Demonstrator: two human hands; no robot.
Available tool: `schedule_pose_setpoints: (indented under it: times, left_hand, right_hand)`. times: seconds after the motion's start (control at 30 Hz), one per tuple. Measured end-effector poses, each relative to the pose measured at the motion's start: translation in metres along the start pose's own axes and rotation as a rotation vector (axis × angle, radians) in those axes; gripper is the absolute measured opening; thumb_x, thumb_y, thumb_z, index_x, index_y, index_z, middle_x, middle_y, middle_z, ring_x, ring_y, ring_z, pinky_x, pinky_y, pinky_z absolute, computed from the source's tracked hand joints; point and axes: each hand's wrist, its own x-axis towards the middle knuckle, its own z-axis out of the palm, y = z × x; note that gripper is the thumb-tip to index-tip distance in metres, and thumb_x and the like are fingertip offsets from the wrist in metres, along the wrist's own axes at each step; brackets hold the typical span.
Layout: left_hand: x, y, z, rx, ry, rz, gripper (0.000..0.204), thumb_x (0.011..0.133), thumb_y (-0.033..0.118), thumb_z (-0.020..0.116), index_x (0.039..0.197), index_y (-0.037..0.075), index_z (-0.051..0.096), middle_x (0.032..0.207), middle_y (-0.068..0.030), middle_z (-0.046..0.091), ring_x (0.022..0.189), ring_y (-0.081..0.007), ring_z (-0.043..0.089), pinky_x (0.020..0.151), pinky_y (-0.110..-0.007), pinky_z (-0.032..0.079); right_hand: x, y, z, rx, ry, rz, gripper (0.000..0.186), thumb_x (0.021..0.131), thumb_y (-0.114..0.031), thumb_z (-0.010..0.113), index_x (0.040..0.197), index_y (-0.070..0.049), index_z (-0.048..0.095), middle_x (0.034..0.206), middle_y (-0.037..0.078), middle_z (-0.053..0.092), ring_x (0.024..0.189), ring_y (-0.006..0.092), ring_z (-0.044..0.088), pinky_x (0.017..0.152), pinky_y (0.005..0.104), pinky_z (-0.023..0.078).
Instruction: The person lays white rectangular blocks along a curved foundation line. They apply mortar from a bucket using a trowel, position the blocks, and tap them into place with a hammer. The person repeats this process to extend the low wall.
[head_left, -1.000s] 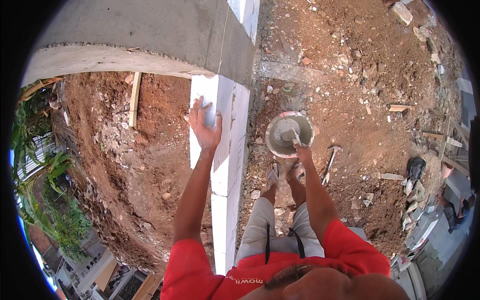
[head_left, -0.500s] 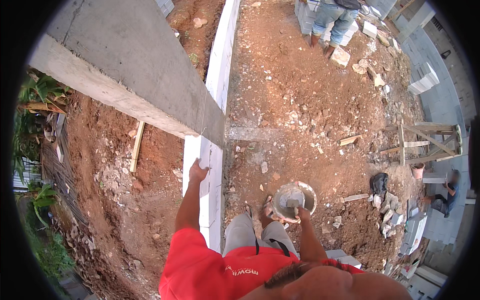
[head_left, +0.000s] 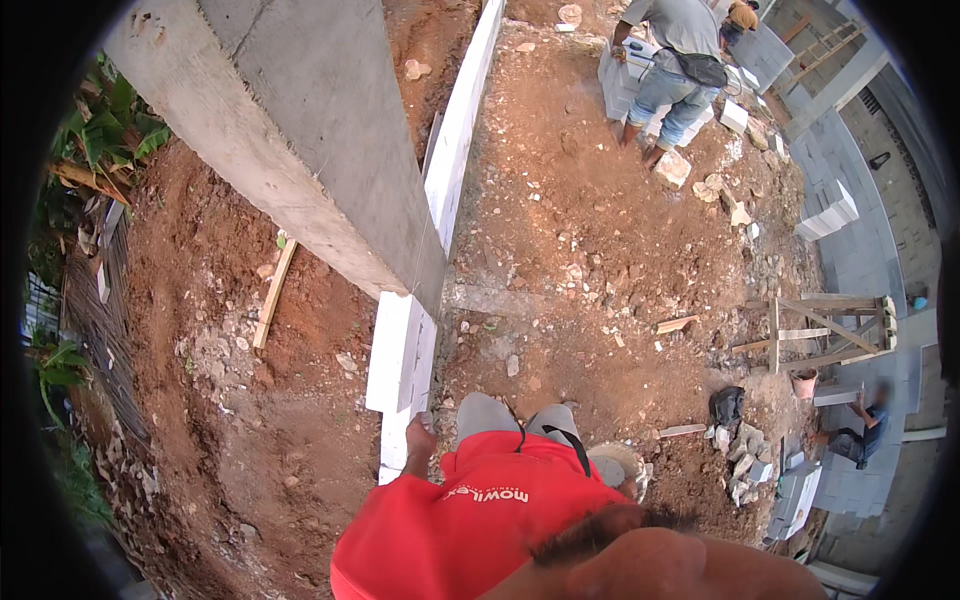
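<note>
A low wall of white blocks (head_left: 393, 350) meets the foot of a grey concrete pillar (head_left: 330, 130). Beside the near end of the raised block, my left hand (head_left: 421, 436) rests against the lower course (head_left: 393, 435); its fingers look extended, with nothing held. My red shirt and body hide my right hand. At my right side, part of a round mortar bucket (head_left: 622, 460) shows past the shirt, and its contents are mostly covered from sight.
Brown, stony soil lies on both sides of the wall. A co-worker (head_left: 675, 70) stands by stacked blocks at the far right; another person (head_left: 868, 428) is near the right-hand wall. A wooden trestle (head_left: 825, 335), black bag (head_left: 727, 406) and loose plank (head_left: 275, 292) are around.
My left hand has come back toward me along the wall, off the upper block. My right hand, earlier gripping a trowel in the bucket, is now hidden, and my body covers more of the bucket.
</note>
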Motion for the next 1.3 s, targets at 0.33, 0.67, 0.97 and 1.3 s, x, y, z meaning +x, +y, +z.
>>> schedule_pose_setpoints:
  times: [0.33, 0.67, 0.97, 1.3]
  left_hand:
    - [0.208, 0.155, -0.033, 0.131, 0.06, 0.135, 0.031, 0.079, 0.034, 0.085, 0.088, 0.005, 0.079, 0.086, -0.0148, 0.079, 0.085, -0.0297, 0.077, 0.083, -0.041, 0.059]
    - [0.388, 0.292, -0.092, -0.159, 0.225, 0.275, 0.025, 0.089, 0.025, 0.08, 0.097, 0.001, 0.078, 0.092, -0.0108, 0.08, 0.081, -0.0245, 0.076, 0.074, -0.038, 0.059]
    - [0.308, 0.272, 0.035, -0.458, -0.146, -0.473, 0.031, 0.091, 0.005, 0.074, 0.12, 0.0, 0.066, 0.107, -0.0171, 0.079, 0.088, -0.0297, 0.08, 0.071, -0.037, 0.062]
    - [0.331, 0.297, 0.079, -0.575, -0.092, -0.662, 0.033, 0.097, 0.017, 0.069, 0.122, -0.004, 0.063, 0.106, -0.0166, 0.08, 0.087, -0.0279, 0.08, 0.067, -0.038, 0.059]
  right_hand:
    - [0.044, -0.103, -0.048, 1.169, -0.053, 0.712, 0.026, 0.097, -0.028, 0.07, 0.106, -0.004, 0.067, 0.097, 0.009, 0.068, 0.079, 0.0267, 0.063, 0.073, 0.0477, 0.056]
    - [0.193, -0.215, -0.049, 1.263, -0.23, 0.653, 0.028, 0.098, -0.029, 0.068, 0.109, -0.004, 0.065, 0.101, 0.009, 0.067, 0.085, 0.0265, 0.062, 0.077, 0.0477, 0.055]
    - [0.349, -0.263, -0.13, 1.211, -0.214, 0.567, 0.03, 0.098, -0.03, 0.066, 0.112, -0.004, 0.064, 0.106, 0.009, 0.066, 0.09, 0.0264, 0.061, 0.081, 0.0477, 0.053]
    - [0.484, -0.346, -0.212, 1.028, -0.315, 0.381, 0.032, 0.099, -0.032, 0.064, 0.115, -0.004, 0.062, 0.11, 0.009, 0.065, 0.096, 0.0262, 0.06, 0.085, 0.0477, 0.052]
